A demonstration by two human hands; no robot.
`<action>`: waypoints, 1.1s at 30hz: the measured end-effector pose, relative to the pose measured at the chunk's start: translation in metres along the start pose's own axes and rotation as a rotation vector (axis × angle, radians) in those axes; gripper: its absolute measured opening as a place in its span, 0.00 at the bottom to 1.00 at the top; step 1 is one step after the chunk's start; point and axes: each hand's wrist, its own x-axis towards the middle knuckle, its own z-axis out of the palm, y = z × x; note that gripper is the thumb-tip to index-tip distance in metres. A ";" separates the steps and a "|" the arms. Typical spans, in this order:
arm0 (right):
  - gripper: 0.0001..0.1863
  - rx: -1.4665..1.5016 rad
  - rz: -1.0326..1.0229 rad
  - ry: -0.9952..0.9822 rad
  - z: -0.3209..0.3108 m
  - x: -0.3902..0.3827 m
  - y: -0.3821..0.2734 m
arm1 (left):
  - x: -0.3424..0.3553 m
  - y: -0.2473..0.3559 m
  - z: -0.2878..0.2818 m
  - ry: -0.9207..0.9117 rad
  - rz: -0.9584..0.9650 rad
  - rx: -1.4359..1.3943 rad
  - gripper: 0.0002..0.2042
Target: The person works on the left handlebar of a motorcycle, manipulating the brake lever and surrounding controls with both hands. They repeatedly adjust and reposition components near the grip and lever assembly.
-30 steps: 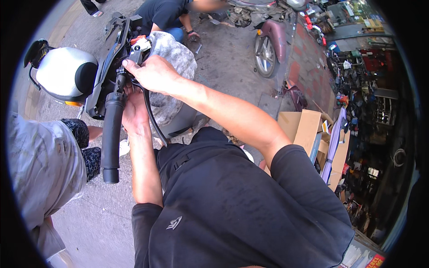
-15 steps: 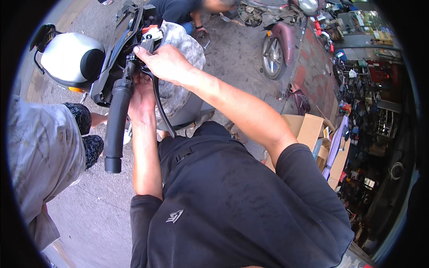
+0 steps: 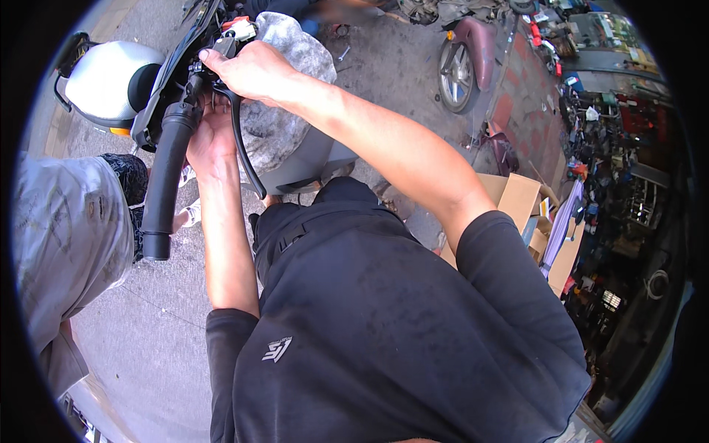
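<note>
Far left: bare right hand [image 3: 258, 71] thumbing black angular lever mount [image 3: 226, 49], bare left hand [image 3: 212, 142] lying palm-up beneath; finger closure untellable; handling seemingly needing steadiness.

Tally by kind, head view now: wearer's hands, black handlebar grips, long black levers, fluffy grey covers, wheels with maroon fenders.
Wearer's left hand and right hand: 2
Black handlebar grip: 1
Long black lever: 1
Fluffy grey cover: 1
Wheel with maroon fender: 1
Total: 6
</note>
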 end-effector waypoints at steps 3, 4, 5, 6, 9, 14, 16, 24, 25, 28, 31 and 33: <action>0.36 0.061 0.000 -0.009 0.002 0.002 0.002 | 0.016 0.005 -0.016 0.013 -0.010 -0.003 0.16; 0.34 0.014 -0.019 -0.019 0.005 0.009 0.009 | 0.024 0.009 -0.024 -0.028 -0.022 -0.017 0.16; 0.34 0.025 -0.032 -0.018 0.007 0.011 0.009 | 0.028 0.011 -0.024 -0.068 -0.033 -0.034 0.15; 0.34 0.035 -0.045 -0.018 0.009 0.012 0.010 | 0.028 0.012 -0.027 -0.108 -0.044 -0.050 0.15; 0.31 0.084 -0.072 -0.017 0.013 0.020 0.015 | 0.012 -0.001 -0.010 -0.115 -0.021 -0.071 0.14; 0.30 0.202 -0.053 -0.056 0.016 0.015 0.012 | -0.004 -0.014 0.009 -0.035 0.108 0.028 0.15; 0.36 0.065 -0.132 0.070 0.013 0.018 0.012 | -0.011 -0.019 0.022 -0.007 0.131 0.084 0.16; 0.28 0.325 -0.092 -0.223 -0.004 0.005 -0.003 | 0.007 -0.012 0.003 -0.118 0.224 0.090 0.14; 0.24 0.334 -0.077 -0.277 0.000 0.004 -0.004 | 0.011 -0.005 -0.006 -0.191 0.237 0.027 0.13; 0.19 0.453 -0.065 -0.456 -0.008 0.024 0.007 | 0.040 -0.009 -0.020 -0.315 0.261 -0.030 0.15; 0.19 0.485 -0.031 -0.489 -0.002 0.048 0.021 | 0.032 -0.023 -0.016 -0.401 0.292 0.058 0.15; 0.20 0.414 0.001 -0.465 -0.002 0.031 0.012 | 0.017 -0.021 -0.013 -0.391 0.350 0.176 0.14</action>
